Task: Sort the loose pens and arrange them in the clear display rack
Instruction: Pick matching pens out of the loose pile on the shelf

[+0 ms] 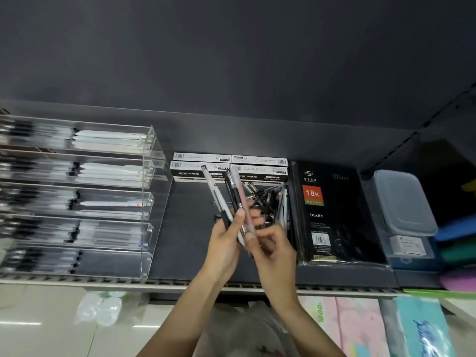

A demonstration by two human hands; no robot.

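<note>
Left hand (pixel 226 233): curled round a fan of pens (pixel 233 199), tips toward 12 o'clock. Right hand (pixel 273 243): pinching the pink pen (pixel 244 210) of that fan. Loose pens (pixel 268 199): heaped at 1 o'clock of the hands. Clear display rack (pixel 108 199): at 9 o'clock, tiers part-filled.

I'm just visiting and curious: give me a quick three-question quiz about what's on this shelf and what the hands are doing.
1. True or false: the rack stands left of the loose pens.
2. What does the left hand hold?
   a) a diary  b) a bunch of pens  c) a lidded box
3. Fill in: the black diary lies to the ____ of the loose pens.

Key
1. True.
2. b: its fingers grip the held pens, fanned upward, while the right hand pinches at their lower ends.
3. Right.
</note>
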